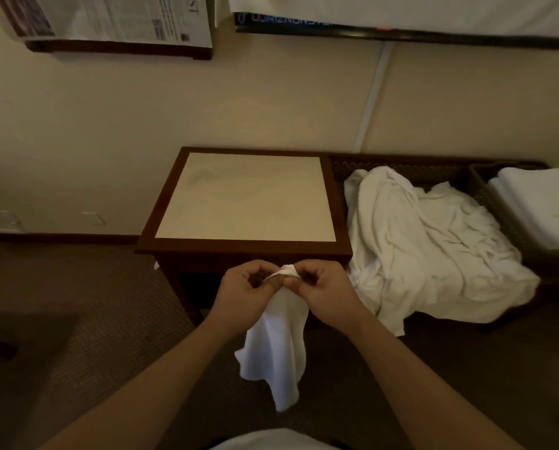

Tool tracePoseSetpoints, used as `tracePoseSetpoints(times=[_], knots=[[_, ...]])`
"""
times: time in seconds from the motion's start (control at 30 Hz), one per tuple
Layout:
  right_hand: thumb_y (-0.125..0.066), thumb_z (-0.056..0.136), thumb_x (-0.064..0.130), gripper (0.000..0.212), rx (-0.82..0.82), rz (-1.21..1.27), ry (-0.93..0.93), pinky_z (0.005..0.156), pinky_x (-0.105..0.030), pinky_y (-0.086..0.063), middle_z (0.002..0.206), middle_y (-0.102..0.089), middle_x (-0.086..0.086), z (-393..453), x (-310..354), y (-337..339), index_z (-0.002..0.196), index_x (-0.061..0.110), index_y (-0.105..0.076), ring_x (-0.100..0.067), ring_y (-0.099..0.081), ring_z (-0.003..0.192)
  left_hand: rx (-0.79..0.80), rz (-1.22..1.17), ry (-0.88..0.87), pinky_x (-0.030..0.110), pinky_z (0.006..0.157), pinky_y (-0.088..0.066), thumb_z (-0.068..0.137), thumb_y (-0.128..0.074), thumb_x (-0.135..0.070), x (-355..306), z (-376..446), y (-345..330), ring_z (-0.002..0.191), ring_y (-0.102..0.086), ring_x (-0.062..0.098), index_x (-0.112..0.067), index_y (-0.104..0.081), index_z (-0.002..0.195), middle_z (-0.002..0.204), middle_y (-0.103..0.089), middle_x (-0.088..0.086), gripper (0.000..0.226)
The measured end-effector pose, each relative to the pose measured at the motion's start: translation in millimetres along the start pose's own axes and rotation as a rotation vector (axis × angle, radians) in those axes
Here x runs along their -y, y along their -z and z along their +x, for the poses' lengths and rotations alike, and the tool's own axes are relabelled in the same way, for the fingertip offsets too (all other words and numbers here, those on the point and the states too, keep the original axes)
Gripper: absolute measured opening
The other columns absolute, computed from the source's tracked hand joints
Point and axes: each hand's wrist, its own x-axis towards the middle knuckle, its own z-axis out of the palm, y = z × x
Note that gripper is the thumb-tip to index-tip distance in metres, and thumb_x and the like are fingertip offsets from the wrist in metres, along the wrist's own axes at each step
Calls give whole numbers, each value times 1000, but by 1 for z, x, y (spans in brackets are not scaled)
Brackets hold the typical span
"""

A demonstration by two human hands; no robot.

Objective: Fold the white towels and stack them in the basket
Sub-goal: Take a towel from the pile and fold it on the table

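Note:
A small white towel (276,349) hangs down in front of me, below the table's front edge. My left hand (245,287) and my right hand (323,287) are close together and both pinch its top edge, which bunches up between my fingers. A heap of crumpled white towels (430,245) lies to the right of the table in a dark woven basket (401,165) and spills over its front. Further right, folded white towels (541,203) are stacked in another dark woven basket (479,186).
A dark wooden table (245,246) with a pale inset top stands straight ahead against the wall. Brown carpet (86,319) covers the floor to the left. A dark shape (18,336) sits on the floor at the lower left.

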Motion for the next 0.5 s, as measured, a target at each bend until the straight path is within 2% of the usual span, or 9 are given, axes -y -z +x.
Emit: tracePoseSetpoints(times=[0.13,0.23,0.3,0.33,0.4,0.5], knots=[[-66,94,19,11,-137,-80,51,79,-40,-55,87,-72,0,4,4,3,95,15,-76,-15,-67,84,230,4,38,34,77,-60,93,-70,-22,9,9,21,87,-70,20,-21,-75,95,93,-73,0,5],[-62,92,28,20,-231,-123,79,75,-42,-52,82,-67,-7,3,11,8,89,10,-71,-21,-62,80,288,89,21,44,88,-58,94,-70,-24,26,11,26,98,-66,15,-33,-75,90,110,-68,-11,11],[-62,95,26,15,-193,-156,96,76,-28,-51,86,-68,2,2,17,10,94,15,-71,-13,-62,84,286,88,-26,38,96,-53,92,-71,-27,31,12,24,119,-56,2,-34,-77,88,131,-56,-22,11],[-62,97,22,11,-188,-194,106,77,-21,-49,88,-68,6,1,20,10,96,15,-71,-10,-62,87,303,47,-70,36,98,-51,92,-72,-29,30,14,21,125,-52,1,-32,-79,88,136,-54,-23,8],[-61,98,18,9,-213,-291,156,78,-13,-44,90,-65,10,0,24,8,99,13,-69,-5,-61,87,340,-41,-109,39,97,-53,91,-70,-36,25,16,15,124,-58,9,-24,-79,98,132,-62,-16,17],[-60,98,16,9,-343,-409,280,77,-13,-44,91,-64,5,0,27,6,99,10,-67,-5,-59,85,346,-43,-101,41,89,-57,95,-65,-41,17,15,4,105,-66,14,-22,-76,102,110,-70,-10,23]])
